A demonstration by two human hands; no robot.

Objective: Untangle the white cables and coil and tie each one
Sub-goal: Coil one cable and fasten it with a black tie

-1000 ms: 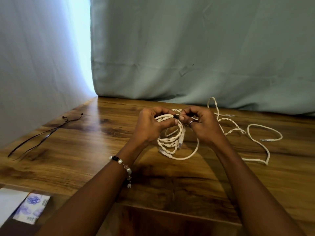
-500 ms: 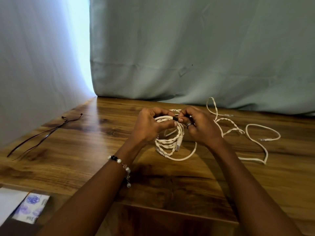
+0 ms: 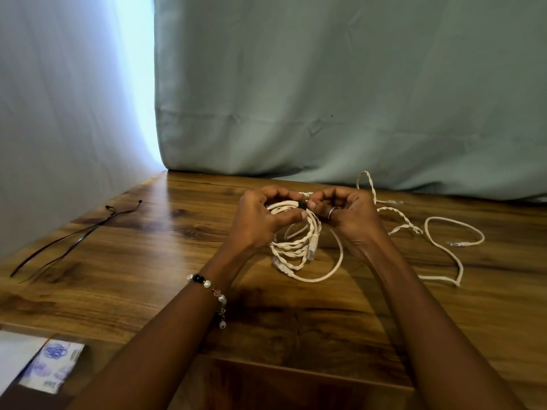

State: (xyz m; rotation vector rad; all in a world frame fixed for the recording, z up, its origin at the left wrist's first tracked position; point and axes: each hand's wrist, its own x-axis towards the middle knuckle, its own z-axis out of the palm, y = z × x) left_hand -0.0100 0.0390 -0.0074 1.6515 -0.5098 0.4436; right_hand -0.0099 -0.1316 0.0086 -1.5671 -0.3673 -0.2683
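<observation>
Far left on the worktop (image 3: pixel 124 294) we've got a couple of spare black zip ties (image 3: pixel 71 241) lying well clear of the action, presumably waiting for the next cable. Down in the near-left corner there's a printed packet (image 3: pixel 50 368) on some white paper, out of the way.

Moving to the middle: our left hand (image 3: pixel 260 223) is curled round the top of the coiled white cable (image 3: pixel 299 247), thumb pressed across the loops so the bundle doesn't spring open. The coil hangs down from the hands, and its lower loops look to rest on the wood. Our right hand (image 3: pixel 346 214) is right up against the left one, fingertips pinching the small black tie (image 3: pixel 302 205) at the top of the coil, so we reckon we're cinching it.

Off to the right, the loose white cable (image 3: pixel 444 250) sprawls on the worktop, partly twisted on itself, still needing untangling. It lies close behind the right wrist, so it could snag.
</observation>
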